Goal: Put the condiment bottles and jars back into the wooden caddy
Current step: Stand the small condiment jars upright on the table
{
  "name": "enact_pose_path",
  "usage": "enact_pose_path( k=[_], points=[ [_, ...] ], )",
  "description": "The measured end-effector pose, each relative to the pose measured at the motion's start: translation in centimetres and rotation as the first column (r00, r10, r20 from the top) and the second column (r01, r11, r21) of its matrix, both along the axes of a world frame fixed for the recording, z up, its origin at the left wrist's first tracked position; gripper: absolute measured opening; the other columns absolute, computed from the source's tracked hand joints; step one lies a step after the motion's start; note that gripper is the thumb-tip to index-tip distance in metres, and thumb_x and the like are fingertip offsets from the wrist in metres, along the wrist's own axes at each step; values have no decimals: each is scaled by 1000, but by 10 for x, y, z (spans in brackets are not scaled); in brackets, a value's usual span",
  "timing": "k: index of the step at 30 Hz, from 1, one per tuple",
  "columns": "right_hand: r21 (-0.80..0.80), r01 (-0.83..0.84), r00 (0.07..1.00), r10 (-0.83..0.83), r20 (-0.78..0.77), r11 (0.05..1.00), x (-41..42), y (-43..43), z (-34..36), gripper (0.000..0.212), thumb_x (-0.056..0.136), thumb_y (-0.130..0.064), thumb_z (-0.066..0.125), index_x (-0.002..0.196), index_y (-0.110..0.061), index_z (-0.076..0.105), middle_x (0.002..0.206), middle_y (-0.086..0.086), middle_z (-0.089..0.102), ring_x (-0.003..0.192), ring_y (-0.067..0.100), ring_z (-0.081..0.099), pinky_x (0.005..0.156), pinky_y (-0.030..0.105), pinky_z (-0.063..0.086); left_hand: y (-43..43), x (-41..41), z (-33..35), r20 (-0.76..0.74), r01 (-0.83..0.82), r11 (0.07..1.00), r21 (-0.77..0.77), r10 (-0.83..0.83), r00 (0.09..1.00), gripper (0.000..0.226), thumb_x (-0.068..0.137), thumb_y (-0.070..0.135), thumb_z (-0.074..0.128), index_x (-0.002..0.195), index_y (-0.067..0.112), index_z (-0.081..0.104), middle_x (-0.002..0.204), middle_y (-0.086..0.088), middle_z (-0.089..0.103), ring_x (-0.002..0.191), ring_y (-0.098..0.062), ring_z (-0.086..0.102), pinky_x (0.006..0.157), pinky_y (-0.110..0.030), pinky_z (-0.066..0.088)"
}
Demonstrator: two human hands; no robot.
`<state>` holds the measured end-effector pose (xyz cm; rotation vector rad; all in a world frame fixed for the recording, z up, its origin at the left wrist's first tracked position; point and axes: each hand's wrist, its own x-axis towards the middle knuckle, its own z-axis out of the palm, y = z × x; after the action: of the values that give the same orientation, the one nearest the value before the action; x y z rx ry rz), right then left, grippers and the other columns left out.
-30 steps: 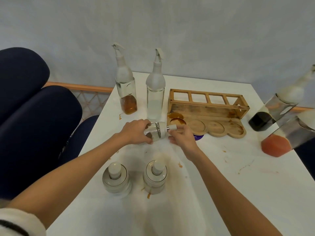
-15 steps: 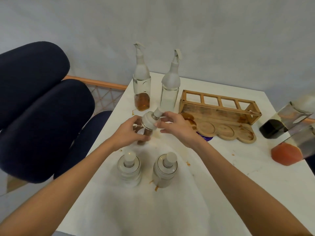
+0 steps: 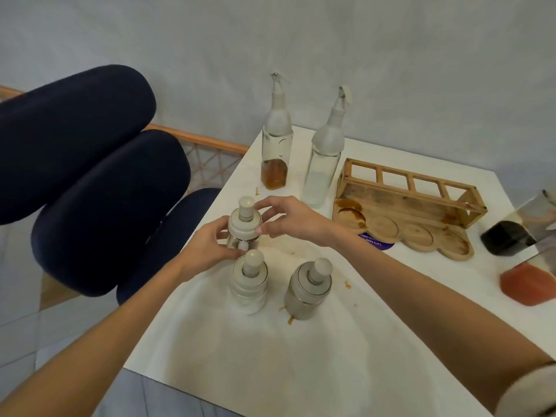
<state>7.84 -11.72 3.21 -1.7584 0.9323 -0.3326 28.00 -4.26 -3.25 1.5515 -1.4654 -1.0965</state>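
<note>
The right hand's [image 3: 290, 219] thumb and fingertips [image 3: 262, 230] pinch the white lid rim of a small glass condiment jar with a knobbed white stopper [image 3: 244, 227]. The left hand [image 3: 207, 251] curls round the jar's clear body from the left, thumb across its front. Half a second ago the jar leaned with its stopper pointing right; now it stands upright. Whether its base touches the white table [image 3: 331, 341] cannot be told. It sits near the table's left edge, just behind two matching white-lidded jars [image 3: 248, 281] [image 3: 308, 288], well apart from the slatted wooden caddy [image 3: 406, 203], whose round recesses hold nothing. Behind stand a tall amber-filled spout bottle [image 3: 275, 152] and a clear one [image 3: 323, 167].
</note>
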Motion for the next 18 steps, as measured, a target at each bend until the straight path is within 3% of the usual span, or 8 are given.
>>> enact_pose_path(
  k=[5, 15, 18],
  points=[
    [-6, -73, 997, 72, -20, 997, 6, 2, 5, 43, 81, -14, 76, 120, -21, 57, 107, 8, 66, 96, 12, 63, 79, 28, 58, 8, 7, -2, -18, -17, 1000, 6, 17, 1000, 65, 68, 17, 87, 126, 30, 60, 123, 13, 64, 119, -14, 57, 101, -46, 47],
    [19, -244, 956, 244, -161, 970, 28, 5, 26, 49, 88, -7, 67, 133, -10, 51, 117, 12, 64, 98, 18, 63, 81, 24, 55, 31, 22, -1, -35, -81, 997, 11, 81, 996, 69, 62, 20, 91, 121, 38, 60, 120, 15, 65, 115, -11, 57, 97, -32, 43],
    [39, -308, 926, 309, -215, 951, 39, 7, 28, 49, 89, -1, 62, 136, -9, 48, 120, 14, 63, 87, 11, 64, 77, 21, 55, 42, 25, -2, -41, -107, 994, 22, 108, 993, 69, 62, 21, 92, 120, 39, 60, 118, 16, 66, 115, -7, 57, 93, -27, 40]
  ],
)
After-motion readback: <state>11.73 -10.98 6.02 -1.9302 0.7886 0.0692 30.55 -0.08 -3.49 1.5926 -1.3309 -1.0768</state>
